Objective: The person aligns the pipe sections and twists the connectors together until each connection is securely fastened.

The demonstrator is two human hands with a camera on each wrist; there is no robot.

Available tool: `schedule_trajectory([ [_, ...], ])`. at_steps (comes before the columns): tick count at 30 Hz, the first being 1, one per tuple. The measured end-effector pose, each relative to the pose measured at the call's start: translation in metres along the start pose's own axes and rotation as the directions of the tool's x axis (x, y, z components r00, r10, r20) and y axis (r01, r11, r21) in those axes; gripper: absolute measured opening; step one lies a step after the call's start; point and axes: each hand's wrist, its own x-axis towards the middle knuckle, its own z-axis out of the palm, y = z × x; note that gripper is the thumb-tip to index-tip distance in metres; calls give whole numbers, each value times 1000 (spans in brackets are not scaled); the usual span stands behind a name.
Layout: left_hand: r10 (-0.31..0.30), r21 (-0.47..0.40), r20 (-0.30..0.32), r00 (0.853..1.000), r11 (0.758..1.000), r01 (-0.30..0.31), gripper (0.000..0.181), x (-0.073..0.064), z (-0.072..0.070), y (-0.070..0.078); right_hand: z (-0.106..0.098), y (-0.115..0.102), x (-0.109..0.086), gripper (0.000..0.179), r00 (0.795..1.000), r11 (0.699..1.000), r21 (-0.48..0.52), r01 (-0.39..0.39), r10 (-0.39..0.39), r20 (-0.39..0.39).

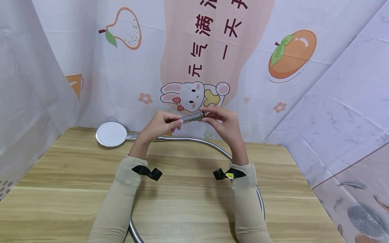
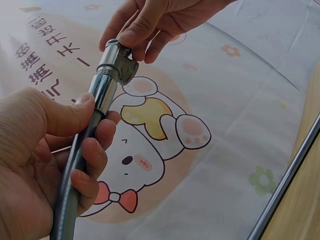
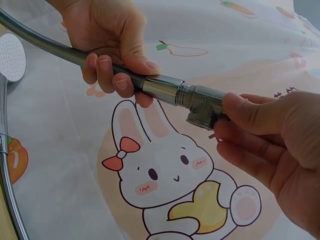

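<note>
My left hand (image 1: pixel 159 125) holds the end of a grey shower hose (image 3: pixel 60 50), its thumb and fingers wrapped just behind the chrome end nut (image 3: pixel 162 87). Opposite it, my right hand (image 1: pixel 225 124) pinches a small metal angle fitting (image 3: pixel 204 104) between thumb and fingers. Nut and fitting are lined up end to end, with silver threads showing between them in both wrist views. Both parts are held up above the table's far edge, in front of the curtain. Part of the fitting is hidden behind the right fingertips.
A round shower head (image 1: pixel 111 135) with a white face lies at the table's back left. From its handle the hose (image 1: pixel 212 145) curves right, passing under the right forearm. The wooden table (image 1: pixel 182 199) ends at a printed curtain (image 1: pixel 130 67). Black straps circle both sleeves.
</note>
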Motion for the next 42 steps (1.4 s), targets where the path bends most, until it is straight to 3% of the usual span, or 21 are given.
schedule_trajectory([
  [15, -30, -9, -5, 1000, 1000, 30, 17, 0, 1, 1, -1, 1, 0, 33, 998, 998, 39, 46, -48, 44],
  [29, -13, -4, 1, 1000, 1000, 13, 18, 1, 1, -2, -1, 1, 1, 29, 1000, 1000, -27, 11, -10, 7],
  [42, -11, -22, 1, 1000, 1000, 11, 18, 1, 0, -3, 0, 1, 1, 33, 999, 999, 38, 27, -28, 31],
])
